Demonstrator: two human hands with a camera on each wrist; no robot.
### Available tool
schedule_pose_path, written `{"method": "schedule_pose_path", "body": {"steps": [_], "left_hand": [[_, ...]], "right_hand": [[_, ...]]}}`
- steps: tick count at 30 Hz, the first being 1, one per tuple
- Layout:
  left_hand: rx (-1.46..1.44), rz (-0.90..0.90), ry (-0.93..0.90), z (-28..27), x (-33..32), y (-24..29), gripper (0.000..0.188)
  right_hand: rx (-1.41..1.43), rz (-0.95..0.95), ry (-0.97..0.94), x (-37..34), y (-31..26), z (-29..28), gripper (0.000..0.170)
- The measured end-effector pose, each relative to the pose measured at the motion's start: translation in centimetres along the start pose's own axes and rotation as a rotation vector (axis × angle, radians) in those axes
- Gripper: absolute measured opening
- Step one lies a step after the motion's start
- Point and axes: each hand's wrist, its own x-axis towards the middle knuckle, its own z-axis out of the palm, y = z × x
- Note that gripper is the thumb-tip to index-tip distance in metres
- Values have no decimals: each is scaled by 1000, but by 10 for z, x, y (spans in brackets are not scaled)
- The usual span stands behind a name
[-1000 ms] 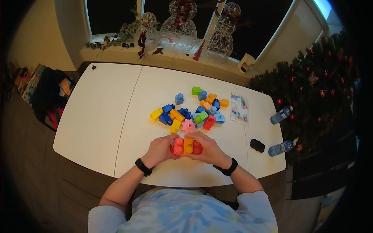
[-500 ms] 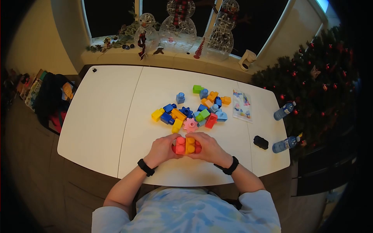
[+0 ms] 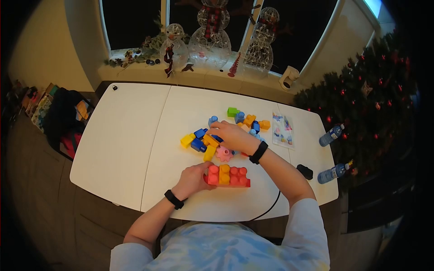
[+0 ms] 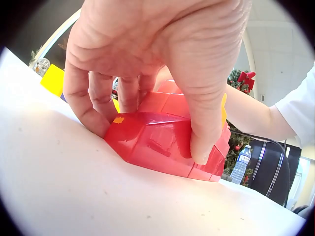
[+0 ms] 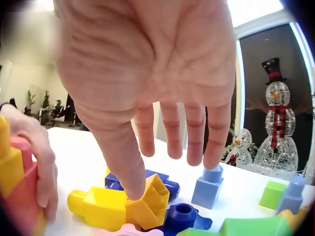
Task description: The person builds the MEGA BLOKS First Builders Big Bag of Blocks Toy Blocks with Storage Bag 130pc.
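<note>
My left hand (image 3: 192, 179) grips the left end of a toy brick assembly near the table's front edge, thumb on one side and fingers on the other. A coral brick and a yellow-orange brick (image 3: 224, 175) sit side by side on top, beside red studs (image 3: 238, 177). In the left wrist view its glossy red base (image 4: 157, 147) rests at the tabletop. Over the loose bricks reaches my right hand (image 3: 233, 135), fingers extended and holding nothing. Its thumb overlaps an orange brick (image 5: 152, 201) in the right wrist view; a light blue brick (image 5: 207, 191) stands below the fingertips.
Around the pile lie a pink gear piece (image 3: 224, 154), yellow bricks (image 3: 187, 141) and a green brick (image 3: 233, 112). A picture sheet (image 3: 283, 131), a black object (image 3: 305, 171) and two water bottles (image 3: 333, 173) are on the right. A black cable (image 3: 271, 207) hangs below the right arm.
My right hand has let go of the brick assembly and moved forward over the pile. The left hand keeps its hold, and the red studs on the right are now uncovered.
</note>
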Motion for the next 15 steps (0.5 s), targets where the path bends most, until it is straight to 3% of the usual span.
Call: {"method": "schedule_pose_path", "body": {"steps": [2, 5, 11, 15], "left_hand": [[-2, 16, 5, 1, 1, -2, 66], [-9, 43, 21, 3, 1, -4, 65], [-2, 38, 20, 2, 1, -3, 65], [2, 74, 47, 5, 1, -6, 65]], "right_hand": [[-211, -141, -28, 15, 8, 23, 35], [-329, -168, -106, 25, 10, 40, 31], [-331, -153, -80, 24, 6, 47, 27], [-371, -149, -55, 18, 6, 38, 42]]}}
